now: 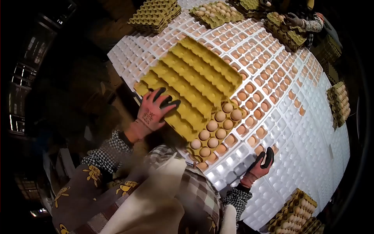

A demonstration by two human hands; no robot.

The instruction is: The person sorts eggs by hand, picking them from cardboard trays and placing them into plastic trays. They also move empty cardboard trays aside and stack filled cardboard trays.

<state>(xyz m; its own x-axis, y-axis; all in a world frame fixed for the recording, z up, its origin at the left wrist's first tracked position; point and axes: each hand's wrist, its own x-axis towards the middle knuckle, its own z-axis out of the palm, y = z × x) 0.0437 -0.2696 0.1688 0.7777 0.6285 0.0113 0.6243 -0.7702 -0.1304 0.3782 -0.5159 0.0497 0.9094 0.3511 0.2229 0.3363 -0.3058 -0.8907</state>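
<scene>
Well apart, your hands differ; your left hand [152,111] spreads over the upturned yellow tray [196,74], its grip unclear; that tray partly covers the egg tray [202,157]; your right hand [260,168], fingers parted, nears white trays [288,175].

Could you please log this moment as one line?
Left hand: on yellow tray | Right hand: near eggs in white tray | Yellow tray: partly covering egg-filled tray

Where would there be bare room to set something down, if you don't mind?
The unfilled white cells between the right hand, right-edge egg stack and near egg stack look free; it is crowded around the yellow tray by the left hand.
</scene>
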